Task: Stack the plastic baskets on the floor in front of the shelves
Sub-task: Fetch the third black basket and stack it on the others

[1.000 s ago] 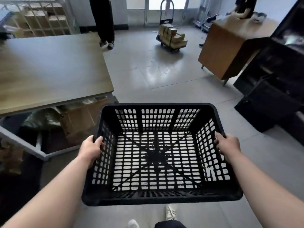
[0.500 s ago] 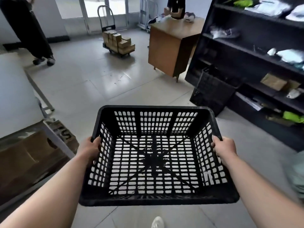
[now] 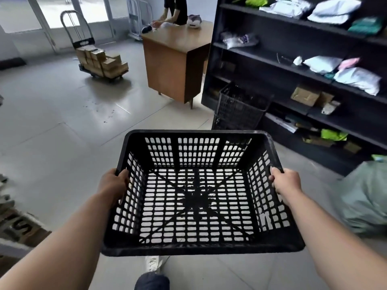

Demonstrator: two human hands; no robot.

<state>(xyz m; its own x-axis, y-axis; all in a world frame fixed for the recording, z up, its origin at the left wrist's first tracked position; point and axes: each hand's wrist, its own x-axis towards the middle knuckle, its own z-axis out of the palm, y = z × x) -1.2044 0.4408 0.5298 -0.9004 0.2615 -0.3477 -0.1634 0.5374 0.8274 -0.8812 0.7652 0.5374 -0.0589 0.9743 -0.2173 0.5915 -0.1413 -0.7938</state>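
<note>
Curling round its rims at 9 and 3 o'clock, left hand [image 3: 113,185] and right hand [image 3: 287,183] hold the basket [image 3: 199,249]; seemingly light, stiff plastic.

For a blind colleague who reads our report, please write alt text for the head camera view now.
The left hand and right hand grip the side rims of an empty black plastic basket above a tiled floor. Ahead right, other black baskets stand before dark shelves with parcels; a wooden desk and loaded trolley are farther back.
</note>
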